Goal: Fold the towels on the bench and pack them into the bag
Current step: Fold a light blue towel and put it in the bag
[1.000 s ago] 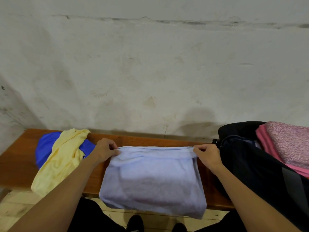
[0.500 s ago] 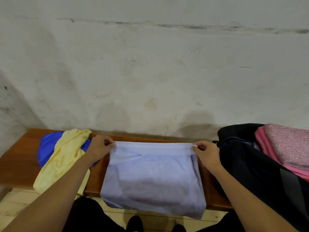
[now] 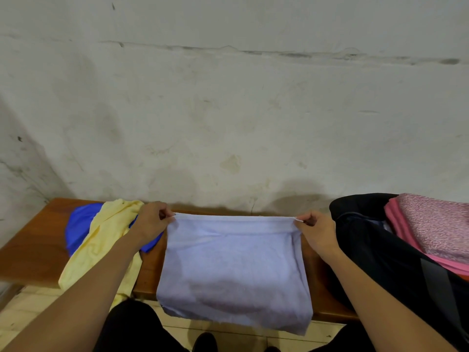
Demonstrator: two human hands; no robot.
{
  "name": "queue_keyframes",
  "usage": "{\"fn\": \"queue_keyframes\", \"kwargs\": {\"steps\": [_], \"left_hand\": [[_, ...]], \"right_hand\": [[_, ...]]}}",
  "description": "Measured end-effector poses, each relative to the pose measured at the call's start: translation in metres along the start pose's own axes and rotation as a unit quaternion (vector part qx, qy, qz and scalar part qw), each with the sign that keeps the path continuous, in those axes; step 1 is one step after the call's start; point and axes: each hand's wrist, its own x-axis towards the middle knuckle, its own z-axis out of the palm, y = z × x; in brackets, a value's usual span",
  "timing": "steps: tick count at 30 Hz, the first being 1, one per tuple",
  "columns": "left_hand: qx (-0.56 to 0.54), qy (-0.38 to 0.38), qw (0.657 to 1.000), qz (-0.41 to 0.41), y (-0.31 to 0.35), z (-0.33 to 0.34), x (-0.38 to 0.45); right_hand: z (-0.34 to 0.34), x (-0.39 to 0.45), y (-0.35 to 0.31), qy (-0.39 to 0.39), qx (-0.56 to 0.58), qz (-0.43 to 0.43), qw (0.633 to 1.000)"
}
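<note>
A pale lavender towel [image 3: 234,270] is stretched between my hands above the wooden bench [image 3: 33,247], its lower edge hanging past the bench's front. My left hand [image 3: 152,219] pinches its upper left corner. My right hand [image 3: 313,228] pinches the upper right corner. The top edge is pulled taut and straight. A black bag [image 3: 380,252] lies open on the bench at the right, with folded pink towels [image 3: 434,229] on it. A yellow towel [image 3: 101,240] lies crumpled over a blue towel [image 3: 80,224] at the left.
A stained white wall [image 3: 228,110] rises directly behind the bench. Pale floor tiles [image 3: 15,316] show below the bench's front edge, and my dark trousers [image 3: 132,329] and shoes are at the bottom.
Both hands have lifted the towel's top edge up and back, and pulled it tighter. The towel now hangs straighter from that edge.
</note>
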Motion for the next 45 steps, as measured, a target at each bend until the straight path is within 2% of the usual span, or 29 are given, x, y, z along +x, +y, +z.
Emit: {"fn": "queue_keyframes", "kwargs": {"steps": [6,16,23,27,32,35,39,41,45], "left_hand": [[0.031,-0.067,0.997,-0.005,0.0,-0.008,-0.003],[0.095,-0.151,0.984,0.01,-0.005,-0.012,-0.011],[0.07,-0.121,0.99,-0.007,-0.01,-0.001,-0.017],[0.059,-0.087,0.994,-0.017,-0.01,0.001,-0.017],[0.019,-0.031,0.999,0.021,0.001,-0.008,-0.011],[0.064,-0.045,0.996,0.044,0.003,-0.014,-0.002],[0.107,-0.057,0.992,0.047,0.014,-0.022,0.017],[0.086,-0.017,0.995,0.056,0.028,-0.03,0.026],[-0.022,0.069,0.997,0.039,0.061,-0.048,0.039]], "right_hand": [[-0.01,-0.003,-0.005,-0.034,-0.037,-0.019,0.999],[-0.017,-0.006,-0.001,-0.118,-0.163,-0.063,0.978],[-0.021,-0.006,-0.003,-0.139,-0.209,-0.065,0.966],[-0.019,-0.006,-0.004,-0.091,-0.182,-0.057,0.977],[-0.015,-0.003,-0.011,-0.051,-0.126,-0.033,0.99],[-0.014,0.001,-0.022,-0.042,-0.114,-0.051,0.991],[-0.018,0.014,-0.04,-0.043,-0.178,-0.127,0.975],[-0.02,0.024,-0.055,-0.011,-0.164,-0.137,0.977],[-0.027,0.045,-0.082,0.045,-0.047,-0.122,0.99]]}}
